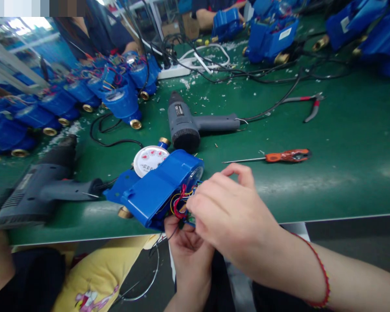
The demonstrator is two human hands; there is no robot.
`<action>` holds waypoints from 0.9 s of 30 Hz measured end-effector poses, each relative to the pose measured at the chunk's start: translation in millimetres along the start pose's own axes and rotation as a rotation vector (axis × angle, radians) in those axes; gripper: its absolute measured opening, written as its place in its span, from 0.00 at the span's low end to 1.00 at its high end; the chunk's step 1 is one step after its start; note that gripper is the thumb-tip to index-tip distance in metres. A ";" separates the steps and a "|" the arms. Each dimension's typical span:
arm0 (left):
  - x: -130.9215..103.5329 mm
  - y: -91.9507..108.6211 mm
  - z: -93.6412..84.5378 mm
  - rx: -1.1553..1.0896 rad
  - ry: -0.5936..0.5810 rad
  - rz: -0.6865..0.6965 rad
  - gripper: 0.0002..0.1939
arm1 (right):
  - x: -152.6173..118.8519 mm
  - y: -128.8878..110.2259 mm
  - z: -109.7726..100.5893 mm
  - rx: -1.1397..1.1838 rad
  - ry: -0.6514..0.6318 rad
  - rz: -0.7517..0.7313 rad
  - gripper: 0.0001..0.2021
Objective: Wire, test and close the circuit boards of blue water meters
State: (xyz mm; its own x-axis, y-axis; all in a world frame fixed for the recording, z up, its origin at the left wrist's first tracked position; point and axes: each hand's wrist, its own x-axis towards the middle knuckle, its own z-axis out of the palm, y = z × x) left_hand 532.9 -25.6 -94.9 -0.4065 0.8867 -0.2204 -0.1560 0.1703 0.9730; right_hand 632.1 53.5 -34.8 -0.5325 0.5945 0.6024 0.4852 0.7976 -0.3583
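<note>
A water meter with a blue housing [162, 184] lies near the table's front edge, its open end facing me. The white dial [146, 160] shows on its far left side. Red, yellow and black wires [179, 206] and part of a green circuit board [191, 218] come out of the housing. My left hand [190, 242] is closed at the lower edge of that opening, its fingertips pinching the wires. My right hand [232, 208] is curled over the board from the right. Its fingertips are pressed together, and what lies between them is hidden.
A grey heat gun [185, 125] lies behind the meter, another heat gun [35, 186] at left beside a person's hand. An orange screwdriver [286, 156] and pliers [312, 104] lie at right. Several blue meters [120, 99], cables and a power strip [178, 69] stand farther back. People sit opposite.
</note>
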 end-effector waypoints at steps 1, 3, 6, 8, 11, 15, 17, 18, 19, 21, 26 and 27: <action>-0.3 0.2 3.0 -0.064 0.004 0.008 0.31 | 1.5 5.5 -6.6 0.009 0.066 0.045 0.07; -0.3 1.6 9.3 -0.217 0.018 0.016 0.33 | 3.1 17.1 -17.5 -0.008 0.190 0.175 0.07; 0.6 5.0 15.6 -0.334 0.025 -0.011 0.36 | -0.6 29.9 -23.0 -0.026 0.246 0.276 0.10; 1.1 6.9 16.9 -0.345 0.016 -0.034 0.37 | -7.9 33.4 -20.4 0.003 0.223 0.279 0.10; 1.5 8.3 16.7 -0.321 0.023 -0.047 0.40 | -20.3 33.2 -15.3 0.064 0.193 0.269 0.08; 2.0 7.8 17.2 -0.294 0.047 -0.040 0.41 | -28.5 25.5 -17.3 0.114 0.196 0.305 0.07; 2.0 6.8 17.9 -0.316 0.050 -0.029 0.39 | -29.7 19.0 -20.3 0.155 0.178 0.327 0.08; 1.9 6.3 18.3 -0.324 0.057 -0.021 0.38 | -30.3 15.4 -21.3 0.185 0.157 0.337 0.08; 1.6 5.8 18.7 -0.325 0.067 -0.014 0.37 | -31.2 11.8 -21.8 0.220 0.136 0.343 0.08; 0.8 5.3 19.4 -0.301 0.099 -0.008 0.34 | -33.8 5.2 -21.0 0.288 0.092 0.353 0.09; -0.2 6.2 21.4 -0.175 0.191 0.025 0.33 | -39.9 -5.6 -14.5 0.361 0.016 0.365 0.10; 0.2 6.7 21.7 -0.157 0.206 0.044 0.33 | -40.0 -7.2 -13.2 0.361 -0.007 0.354 0.10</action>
State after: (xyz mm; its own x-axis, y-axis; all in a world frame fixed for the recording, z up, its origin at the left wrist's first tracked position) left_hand 551.3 -15.0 -87.0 -0.5883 0.7827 -0.2032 -0.2653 0.0505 0.9628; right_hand 659.1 22.7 -46.9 -0.3836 0.8347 0.3951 0.3666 0.5303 -0.7644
